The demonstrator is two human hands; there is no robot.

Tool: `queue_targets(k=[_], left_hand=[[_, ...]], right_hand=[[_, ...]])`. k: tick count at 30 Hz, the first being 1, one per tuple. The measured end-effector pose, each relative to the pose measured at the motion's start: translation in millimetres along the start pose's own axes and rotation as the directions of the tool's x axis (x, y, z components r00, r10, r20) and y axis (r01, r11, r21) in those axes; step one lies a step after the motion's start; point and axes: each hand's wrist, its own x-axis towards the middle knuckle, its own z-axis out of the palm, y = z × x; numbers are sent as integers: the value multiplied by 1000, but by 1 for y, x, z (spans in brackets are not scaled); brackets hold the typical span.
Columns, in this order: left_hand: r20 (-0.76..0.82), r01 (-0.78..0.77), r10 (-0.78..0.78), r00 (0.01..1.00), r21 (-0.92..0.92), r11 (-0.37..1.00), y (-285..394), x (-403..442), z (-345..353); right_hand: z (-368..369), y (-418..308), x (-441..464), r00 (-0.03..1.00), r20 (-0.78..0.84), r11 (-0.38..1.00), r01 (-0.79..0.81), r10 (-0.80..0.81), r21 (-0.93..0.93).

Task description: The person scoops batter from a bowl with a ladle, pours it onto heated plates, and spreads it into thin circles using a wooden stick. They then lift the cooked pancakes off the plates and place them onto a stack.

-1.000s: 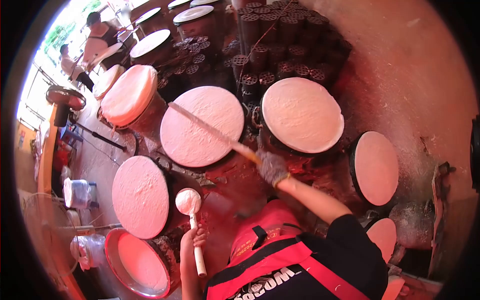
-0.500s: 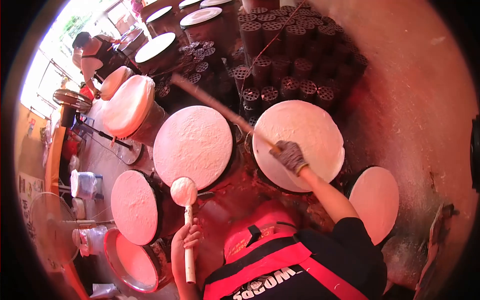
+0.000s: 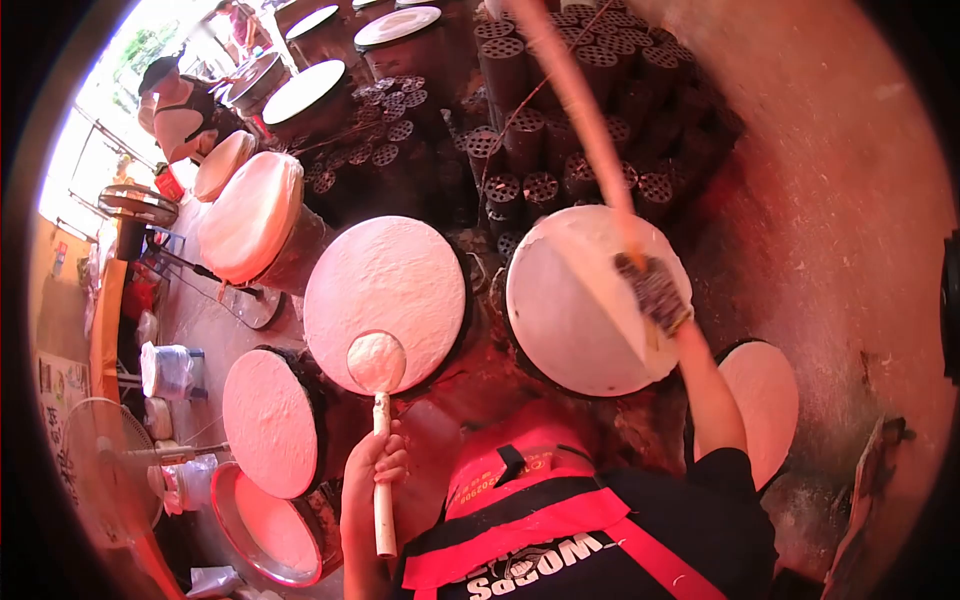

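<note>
My bare left hand [image 3: 378,458] is closed around the pale handle of a ladle [image 3: 377,362]. Its round bowl, full of pale paste, overlaps the lower edge of a round griddle [image 3: 385,290] spread with bumpy white batter. My right hand, in a grey knitted glove [image 3: 655,290], grips a long wooden stick [image 3: 585,110] that slants up and away. That hand is over the right griddle [image 3: 560,330], whose left side looks smooth. A pale diagonal edge crosses its surface beside the glove; whether it is a blade or a fold, I cannot tell.
More batter-covered rounds stand around: a tilted one [image 3: 250,220], one at lower left [image 3: 268,422] and one at right [image 3: 765,410]. Perforated black cylinders [image 3: 540,190] are stacked behind. A fan [image 3: 138,203] stands at left; another person [image 3: 185,110] bends over at upper left.
My gloved right hand has moved right and slightly up, and the stick has swung from pointing upper left to nearly upright. The left hand and ladle have barely shifted.
</note>
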Motion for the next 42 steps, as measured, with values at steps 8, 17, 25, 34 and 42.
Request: queue_targets(k=[8,17,25,34,42], left_hand=[[42,82,-97,994,276,958,8,66,25],[254,460,-442,860,-16,888,-17,158,120],[211,406,-398,893,2,914,-35,138,137],[83,322,-321,944,-6,947,-23,102,91],[64,354,-351,934,-49,934,-15,81,49]], right_hand=[[42,-13,-118,877,-178,887,-460,446,-40],[6,19,-174,936,-60,719,-306,346,-624],[36,51,-59,977,48,610,-91,208,-787],[86,11,-105,962,97,712,-119,255,-692],[79,-5,-144,943,-145,800,-330,298,-501]])
